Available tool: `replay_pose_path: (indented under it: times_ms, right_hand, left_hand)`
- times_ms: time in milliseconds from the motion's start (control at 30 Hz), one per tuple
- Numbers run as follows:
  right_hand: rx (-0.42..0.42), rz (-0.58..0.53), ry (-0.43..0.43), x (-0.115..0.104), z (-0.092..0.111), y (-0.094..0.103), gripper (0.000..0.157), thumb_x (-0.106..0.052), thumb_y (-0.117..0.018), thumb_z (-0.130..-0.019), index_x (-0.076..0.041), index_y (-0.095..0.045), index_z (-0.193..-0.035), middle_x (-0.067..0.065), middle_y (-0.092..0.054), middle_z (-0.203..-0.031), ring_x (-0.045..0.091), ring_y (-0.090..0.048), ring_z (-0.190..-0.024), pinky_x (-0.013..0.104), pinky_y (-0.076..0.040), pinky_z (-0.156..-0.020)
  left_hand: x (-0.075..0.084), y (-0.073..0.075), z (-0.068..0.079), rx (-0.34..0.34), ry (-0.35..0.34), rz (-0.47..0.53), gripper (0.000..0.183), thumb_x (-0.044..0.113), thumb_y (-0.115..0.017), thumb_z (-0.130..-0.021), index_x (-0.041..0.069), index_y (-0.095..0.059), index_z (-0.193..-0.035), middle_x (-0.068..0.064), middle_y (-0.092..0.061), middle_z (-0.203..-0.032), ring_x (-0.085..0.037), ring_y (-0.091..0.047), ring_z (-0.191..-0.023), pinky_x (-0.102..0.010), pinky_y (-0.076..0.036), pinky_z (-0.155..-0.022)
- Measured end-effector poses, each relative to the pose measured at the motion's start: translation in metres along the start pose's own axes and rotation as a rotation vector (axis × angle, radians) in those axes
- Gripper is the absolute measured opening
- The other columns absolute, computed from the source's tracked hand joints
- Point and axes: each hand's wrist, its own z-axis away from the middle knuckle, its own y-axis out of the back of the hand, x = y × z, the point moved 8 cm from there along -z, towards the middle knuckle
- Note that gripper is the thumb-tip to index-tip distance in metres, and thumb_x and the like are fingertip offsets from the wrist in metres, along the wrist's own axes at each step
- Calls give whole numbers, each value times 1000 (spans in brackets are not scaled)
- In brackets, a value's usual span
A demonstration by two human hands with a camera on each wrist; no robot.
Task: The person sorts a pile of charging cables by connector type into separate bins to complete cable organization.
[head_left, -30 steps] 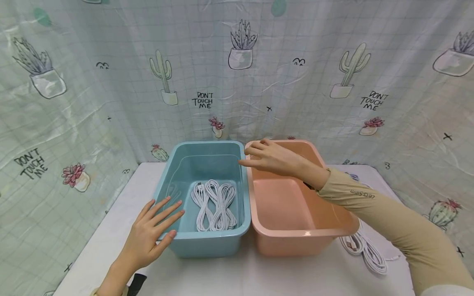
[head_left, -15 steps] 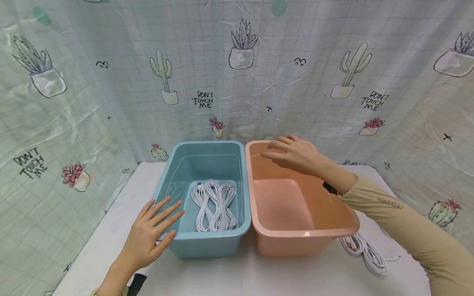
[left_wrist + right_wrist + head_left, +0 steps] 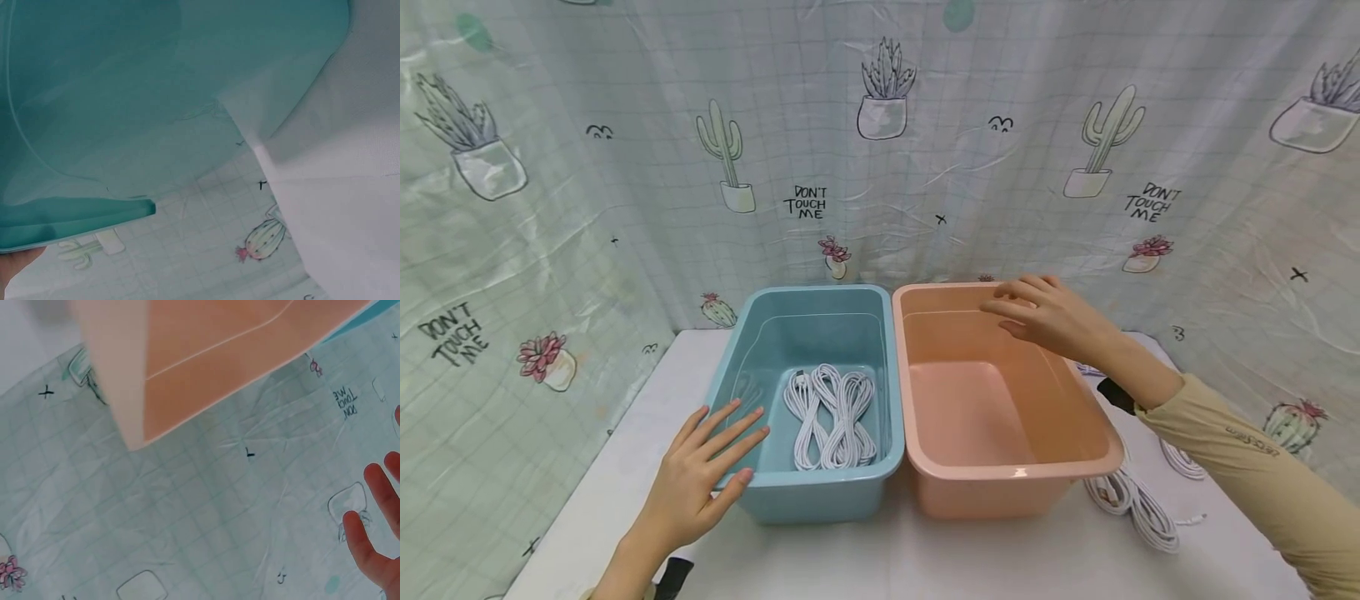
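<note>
My left hand (image 3: 700,471) rests with spread fingers on the near left rim of a blue plastic tub (image 3: 820,479). Inside that tub lie bundled white cables (image 3: 842,417), looped and tied at the middle. My right hand (image 3: 1048,317), fingers loosely bent and holding nothing, hovers over the far right part of an orange plastic tub (image 3: 973,408). In the right wrist view its fingertips (image 3: 375,478) are apart with nothing between them. Only a sliver of the left hand (image 3: 19,265) shows in the left wrist view, beneath the tub's rim.
Right of the orange tub, another white cable bundle (image 3: 1138,504) lies on the white table (image 3: 895,558). A further coil (image 3: 1182,460) is partly hidden by the right forearm. The two tubs stand side by side. A cactus-printed curtain (image 3: 925,167) hangs behind.
My right hand has moved rightward from the edge between the tubs to above the orange tub's far right side. The left hand stays on the blue rim.
</note>
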Motion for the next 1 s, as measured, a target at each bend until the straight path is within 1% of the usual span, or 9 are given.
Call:
replay_pose_path:
  times_ms: [167,333,467,600,733,867,1000]
  right_hand:
    - [29,22,-9,1,13,9,41,-38,-29,-93,-16,-61,-108,5,-59,-96,23,-53,-86,39,-42,-67]
    - [47,39,-21,1,25,17,40,-38,-30,-94,-16,-61,-107,4,-58,-94,21,-52,-84,38,-42,-65]
    - [49,28,-41,2,36,22,41,-39,-30,-94,-16,-61,-107,4,-58,-92,21,-52,-84,39,-41,-64]
    - [49,35,-63,4,47,25,42,-40,-29,-95,-16,-61,-106,5,-59,-92,22,-53,-84,40,-41,-64]
    - [69,47,-85,6,59,30,44,-42,-29,-95,-14,-62,-104,6,-59,-92,23,-53,-84,42,-42,-63]
    - [62,37,-130,9,72,34,48,-45,-29,-94,-11,-63,-102,8,-60,-92,24,-53,-85,42,-43,-63]
    - [50,21,-181,11,86,36,52,-47,-29,-93,-10,-64,-103,8,-60,-94,23,-54,-88,38,-43,-70]
  left_hand:
    - [-1,0,1,1,-2,6,42,40,-34,-93,18,-59,-120,-3,-56,-125,-26,-41,-125,-37,-13,-113]
    - [-2,-1,1,2,-1,8,42,40,-34,-93,19,-58,-120,-3,-56,-126,-27,-41,-125,-37,-13,-113]
    - [-2,-1,1,5,0,9,42,40,-35,-93,19,-59,-120,-3,-56,-126,-26,-41,-125,-37,-13,-113]
    - [-2,-1,1,5,3,9,42,41,-35,-93,19,-59,-120,-3,-56,-126,-26,-40,-125,-37,-12,-113]
    - [-2,-2,1,5,1,11,42,40,-35,-93,19,-59,-119,-3,-56,-125,-26,-41,-125,-37,-13,-113]
    - [-3,-2,1,5,1,9,41,40,-37,-92,19,-58,-120,-3,-56,-125,-26,-41,-125,-38,-14,-112]
    - [-3,-2,2,4,3,12,40,39,-38,-92,19,-58,-120,-3,-56,-125,-26,-41,-125,-38,-13,-112]
